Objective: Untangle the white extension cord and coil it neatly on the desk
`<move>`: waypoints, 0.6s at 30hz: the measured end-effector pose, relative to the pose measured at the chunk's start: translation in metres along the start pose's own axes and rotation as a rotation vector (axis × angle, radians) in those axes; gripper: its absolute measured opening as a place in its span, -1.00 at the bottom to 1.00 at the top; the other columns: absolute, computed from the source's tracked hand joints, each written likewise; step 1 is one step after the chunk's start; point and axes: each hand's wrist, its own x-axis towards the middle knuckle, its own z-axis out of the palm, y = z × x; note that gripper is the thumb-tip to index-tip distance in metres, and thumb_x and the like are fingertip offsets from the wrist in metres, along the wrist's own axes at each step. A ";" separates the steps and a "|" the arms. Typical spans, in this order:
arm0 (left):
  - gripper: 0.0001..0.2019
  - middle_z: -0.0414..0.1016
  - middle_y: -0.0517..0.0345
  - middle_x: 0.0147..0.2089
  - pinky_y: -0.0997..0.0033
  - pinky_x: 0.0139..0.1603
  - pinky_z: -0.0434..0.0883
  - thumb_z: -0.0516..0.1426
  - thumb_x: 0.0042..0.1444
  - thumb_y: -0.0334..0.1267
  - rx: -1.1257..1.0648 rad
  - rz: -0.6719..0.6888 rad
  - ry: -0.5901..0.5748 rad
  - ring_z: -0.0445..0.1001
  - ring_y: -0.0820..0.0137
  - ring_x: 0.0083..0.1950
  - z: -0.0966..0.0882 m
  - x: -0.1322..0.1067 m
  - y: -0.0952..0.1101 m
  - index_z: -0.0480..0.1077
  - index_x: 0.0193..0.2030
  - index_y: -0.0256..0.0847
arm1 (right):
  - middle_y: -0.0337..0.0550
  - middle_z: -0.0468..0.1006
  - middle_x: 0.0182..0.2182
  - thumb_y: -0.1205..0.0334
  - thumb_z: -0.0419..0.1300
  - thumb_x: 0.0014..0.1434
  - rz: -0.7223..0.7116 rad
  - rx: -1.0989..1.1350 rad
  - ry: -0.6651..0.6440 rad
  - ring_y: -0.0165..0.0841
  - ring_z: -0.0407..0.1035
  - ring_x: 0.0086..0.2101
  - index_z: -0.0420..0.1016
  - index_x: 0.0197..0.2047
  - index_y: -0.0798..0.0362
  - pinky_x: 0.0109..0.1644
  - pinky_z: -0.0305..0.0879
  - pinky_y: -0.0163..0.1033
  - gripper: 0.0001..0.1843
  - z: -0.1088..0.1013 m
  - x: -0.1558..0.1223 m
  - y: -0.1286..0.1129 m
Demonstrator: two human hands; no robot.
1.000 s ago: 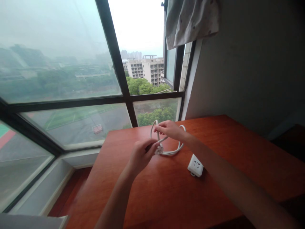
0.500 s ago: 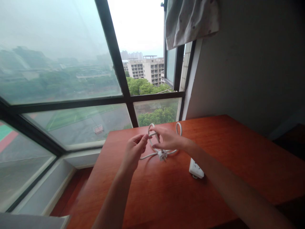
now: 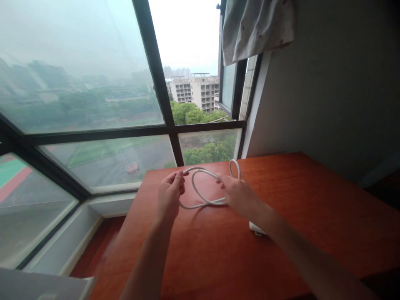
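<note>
A white power cord lies in loose loops above and on the reddish wooden table. My left hand pinches one stretch of it between thumb and fingers, raised over the table's far left part. At the other side of the loops, my right hand is closed around the cord, its back toward me. The plug does not show; the right hand may cover it. Partly hidden under my right wrist is the white power strip, of which only the near end is visible.
The wooden table reaches to the window frame at its far edge. A casement on the right stands open, with a curtain hanging over it. A grey wall borders the right side.
My right hand has moved right and closed on the cord, drawing a stretch out between both hands. My left hand has shifted slightly left. The plug, visible before, has gone from sight.
</note>
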 end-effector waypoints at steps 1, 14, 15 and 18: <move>-0.61 0.10 0.35 -0.56 0.63 -0.61 -0.03 0.28 0.00 -0.02 -0.013 -0.024 0.018 0.03 0.67 -0.61 -0.005 0.004 -0.001 0.48 -0.27 -0.40 | -0.06 0.61 -0.17 0.55 -0.01 0.12 0.004 0.074 0.033 -0.26 0.51 -0.19 0.42 0.07 0.02 -0.09 0.38 -0.25 -0.51 -0.008 -0.002 0.006; -0.64 0.17 0.37 -0.57 0.65 -0.64 -0.01 0.28 -0.17 -0.04 0.129 -0.180 0.136 0.09 0.66 -0.65 -0.079 0.047 -0.054 0.29 -0.44 -0.28 | -0.10 0.60 -0.24 0.44 0.28 -0.06 0.377 1.052 0.539 -0.41 0.41 -0.41 0.53 -0.11 0.01 -0.57 0.18 -0.44 -0.62 -0.095 -0.020 0.120; -0.65 0.17 0.36 -0.57 0.64 -0.64 -0.01 0.26 -0.14 -0.03 0.175 -0.183 0.138 0.09 0.65 -0.65 -0.083 0.049 -0.059 0.30 -0.42 -0.28 | -0.11 0.59 -0.25 0.46 0.27 -0.07 0.397 1.100 0.573 -0.42 0.41 -0.41 0.52 -0.12 0.01 -0.58 0.19 -0.45 -0.61 -0.095 -0.022 0.128; -0.69 0.20 0.33 -0.59 0.60 -0.64 0.04 0.18 -0.06 -0.03 0.370 -0.172 0.139 0.12 0.60 -0.66 -0.093 0.052 -0.069 0.34 -0.41 -0.29 | -0.14 0.58 -0.28 0.52 0.24 -0.07 0.451 1.210 0.651 -0.44 0.43 -0.40 0.52 -0.16 0.00 -0.61 0.20 -0.49 -0.62 -0.089 -0.026 0.149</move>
